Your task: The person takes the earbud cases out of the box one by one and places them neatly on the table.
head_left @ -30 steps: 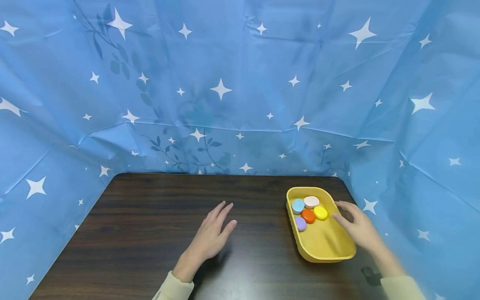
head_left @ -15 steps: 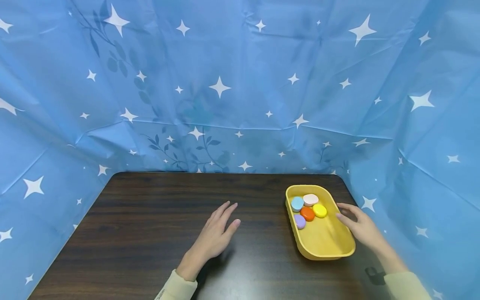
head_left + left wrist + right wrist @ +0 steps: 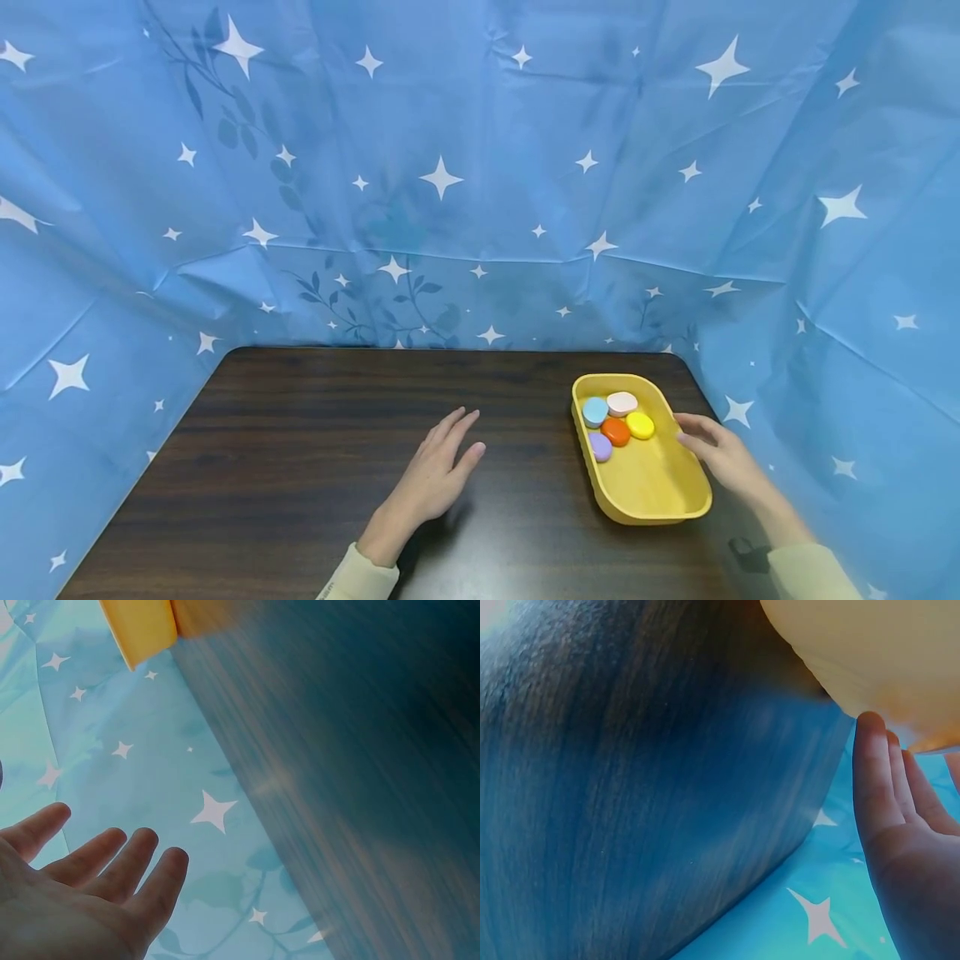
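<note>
A yellow tray (image 3: 652, 483) with raised walls stands at the right of the dark table. Rounded pieces lie toward its far left: light blue (image 3: 596, 412), pale pink (image 3: 622, 404), yellow (image 3: 640, 426), orange-red (image 3: 616, 432) and purple (image 3: 600, 447). My right hand (image 3: 731, 467) is beside the tray's right wall, thumb close to the rim. In the right wrist view its fingers (image 3: 877, 772) stretch up along the outside of the tray (image 3: 870, 652). My left hand (image 3: 431, 475) hovers over the middle of the table, fingers spread, holding nothing.
The dark wood-grain table (image 3: 300, 458) has rounded far corners. A blue curtain (image 3: 480, 167) with white stars hangs behind it and along both sides. At the right, a small dark object (image 3: 748, 554) shows beside the sleeve.
My right hand has drawn slightly right, its thumb moving from over the tray's rim to beside it. My left hand has shifted a little right. The tray and pieces stay put.
</note>
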{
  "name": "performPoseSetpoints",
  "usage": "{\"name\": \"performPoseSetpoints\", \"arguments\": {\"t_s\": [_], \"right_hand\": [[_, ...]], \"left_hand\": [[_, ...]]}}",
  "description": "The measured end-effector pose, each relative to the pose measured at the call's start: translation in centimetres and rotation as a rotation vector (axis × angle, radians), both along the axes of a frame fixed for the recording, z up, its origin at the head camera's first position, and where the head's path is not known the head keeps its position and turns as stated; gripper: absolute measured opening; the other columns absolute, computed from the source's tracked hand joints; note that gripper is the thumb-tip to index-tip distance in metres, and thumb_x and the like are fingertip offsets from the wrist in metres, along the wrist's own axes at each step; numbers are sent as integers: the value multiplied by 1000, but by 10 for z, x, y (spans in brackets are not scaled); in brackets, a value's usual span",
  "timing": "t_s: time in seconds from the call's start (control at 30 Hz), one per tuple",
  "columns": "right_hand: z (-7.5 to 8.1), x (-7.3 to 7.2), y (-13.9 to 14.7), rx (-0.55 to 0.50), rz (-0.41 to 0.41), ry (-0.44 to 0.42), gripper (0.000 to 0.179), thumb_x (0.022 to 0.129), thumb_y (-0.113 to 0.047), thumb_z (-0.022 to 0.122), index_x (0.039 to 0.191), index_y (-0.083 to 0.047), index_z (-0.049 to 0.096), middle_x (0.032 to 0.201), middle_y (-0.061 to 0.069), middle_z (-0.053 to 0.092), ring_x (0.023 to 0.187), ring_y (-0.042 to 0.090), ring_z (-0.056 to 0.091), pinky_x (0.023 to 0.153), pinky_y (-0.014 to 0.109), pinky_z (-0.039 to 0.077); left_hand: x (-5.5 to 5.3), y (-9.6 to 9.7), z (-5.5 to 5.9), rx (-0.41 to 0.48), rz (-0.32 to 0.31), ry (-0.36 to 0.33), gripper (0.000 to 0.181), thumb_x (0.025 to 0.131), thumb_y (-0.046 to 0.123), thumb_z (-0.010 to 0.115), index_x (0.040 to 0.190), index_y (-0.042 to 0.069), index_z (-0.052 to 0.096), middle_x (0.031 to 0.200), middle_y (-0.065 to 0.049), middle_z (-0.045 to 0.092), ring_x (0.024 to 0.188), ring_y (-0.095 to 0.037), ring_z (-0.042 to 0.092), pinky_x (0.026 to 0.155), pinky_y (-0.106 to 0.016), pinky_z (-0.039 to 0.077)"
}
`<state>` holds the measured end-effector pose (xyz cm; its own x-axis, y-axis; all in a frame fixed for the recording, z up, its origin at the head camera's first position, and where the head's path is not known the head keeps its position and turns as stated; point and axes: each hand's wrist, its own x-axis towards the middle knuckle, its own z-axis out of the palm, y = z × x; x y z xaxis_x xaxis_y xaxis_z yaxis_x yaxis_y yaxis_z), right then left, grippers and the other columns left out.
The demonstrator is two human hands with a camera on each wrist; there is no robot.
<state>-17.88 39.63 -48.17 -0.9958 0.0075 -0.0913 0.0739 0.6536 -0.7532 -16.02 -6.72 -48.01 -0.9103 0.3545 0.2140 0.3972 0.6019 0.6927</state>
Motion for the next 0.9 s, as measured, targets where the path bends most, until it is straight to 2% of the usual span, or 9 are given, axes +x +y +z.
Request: {"name": "performPoseSetpoints", "arguments": {"t_s": [0.13, 0.3, 0.47, 0.67, 0.9], "right_hand": [[-1, 1, 1, -14, -4, -20, 58, 106, -34, 54, 149, 3, 42, 145, 31, 48, 120, 41, 55, 82, 30, 53], [-2, 1, 4, -71, 1, -53, 55, 107, -30, 51, 149, 4, 41, 146, 32, 46, 119, 39, 57, 82, 27, 54], [-6, 1, 9, -143, 15, -61, 53, 107, -23, 52, 149, 6, 40, 146, 33, 47, 115, 29, 62, 82, 28, 55], [-10, 2, 12, -201, 26, -61, 52, 107, -17, 52, 150, 7, 38, 146, 35, 45, 112, 19, 64, 83, 28, 56], [-9, 1, 13, -245, 26, -69, 51, 106, -16, 51, 151, 6, 38, 145, 34, 46, 113, 18, 63, 85, 26, 55]], "left_hand": [[-1, 3, -1, 17, -12, -9, 59, 108, 51, 38, 158, 20, 38, 164, -11, 30, 148, -40, 29, 113, -69, 24], [-3, 8, -3, 41, -24, -19, 58, 109, 49, 38, 158, 19, 37, 163, -11, 30, 149, -39, 28, 115, -68, 21], [-2, 12, -3, 45, -31, -34, 58, 108, 51, 37, 158, 20, 38, 163, -11, 30, 149, -39, 28, 115, -67, 20], [-1, 19, -3, 52, -56, -47, 57, 109, 50, 36, 158, 21, 37, 163, -11, 30, 148, -40, 28, 112, -69, 25], [-5, 30, -7, 98, -78, -63, 59, 108, 53, 36, 158, 22, 36, 163, -9, 31, 148, -37, 31, 111, -65, 31]]}}
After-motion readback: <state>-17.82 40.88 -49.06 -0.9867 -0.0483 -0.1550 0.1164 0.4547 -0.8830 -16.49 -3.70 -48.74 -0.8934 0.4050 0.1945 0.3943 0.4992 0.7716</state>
